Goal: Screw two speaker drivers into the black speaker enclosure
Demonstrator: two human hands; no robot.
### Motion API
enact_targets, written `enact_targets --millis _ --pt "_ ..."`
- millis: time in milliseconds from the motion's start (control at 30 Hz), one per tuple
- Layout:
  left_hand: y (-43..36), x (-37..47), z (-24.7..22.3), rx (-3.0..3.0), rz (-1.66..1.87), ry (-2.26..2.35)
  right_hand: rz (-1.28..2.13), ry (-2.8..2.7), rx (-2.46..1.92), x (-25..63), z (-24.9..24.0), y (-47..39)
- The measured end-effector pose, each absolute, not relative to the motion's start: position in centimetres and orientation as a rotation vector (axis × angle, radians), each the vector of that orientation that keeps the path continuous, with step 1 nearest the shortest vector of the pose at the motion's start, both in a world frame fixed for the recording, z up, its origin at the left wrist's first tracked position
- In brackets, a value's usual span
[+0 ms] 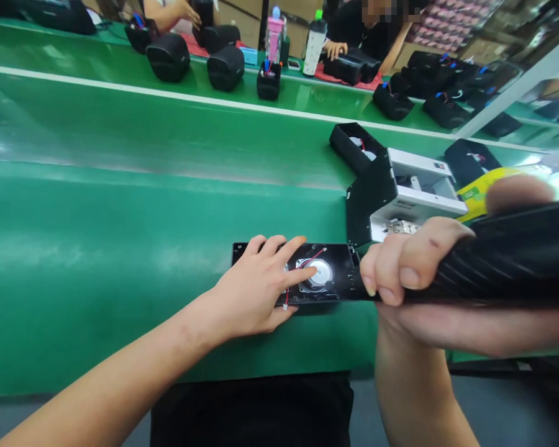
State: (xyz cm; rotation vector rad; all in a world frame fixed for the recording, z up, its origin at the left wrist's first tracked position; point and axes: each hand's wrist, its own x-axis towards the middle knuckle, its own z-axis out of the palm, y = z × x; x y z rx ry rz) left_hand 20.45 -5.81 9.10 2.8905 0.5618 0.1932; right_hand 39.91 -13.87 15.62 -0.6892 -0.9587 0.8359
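My left hand (pixel 263 279) lies with its fingers spread over a black speaker panel (pixel 345 288) on the green bench, thumb along the near edge. A round white-backed speaker driver (pixel 320 272) is set in the panel beside my index fingertip. Thin red wires with small white plugs show around the hand, which covers the panel's left part. My right hand (pixel 414 267) is wrapped round a black electric screwdriver (pixel 503 261) with a grooved grip, large and blurred close to the camera. Its tip, over the panel's right end, is hidden by my fingers.
A silver-and-black screw feeder (pixel 419 192) stands just behind the panel's right end. Beyond it sits an open black speaker housing (pixel 358 149); a yellow bag (pixel 484 186) lies to its right. Across the bench are several speakers (pixel 168 57), bottles (pixel 315 46) and two people at work.
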Motion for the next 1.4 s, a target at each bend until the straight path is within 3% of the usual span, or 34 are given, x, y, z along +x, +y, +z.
enact_targets --millis 233,867,1167,1400 --pt "-5.6 20.6 9.6 2.877 0.182 0.552 0.772 -0.959 -0.624 38.4 12.6 -12.4" --pt "-5.5 20.6 9.5 2.849 0.190 0.557 0.815 -0.896 -0.714 38.1 13.0 -12.1" --pt "-5.6 20.7 10.1 2.890 0.139 0.529 0.719 -1.067 -0.665 37.3 11.0 -12.6" --pt "-5.8 20.7 10.3 2.898 0.148 0.504 0.833 -1.233 -0.597 37.7 11.3 -12.3"
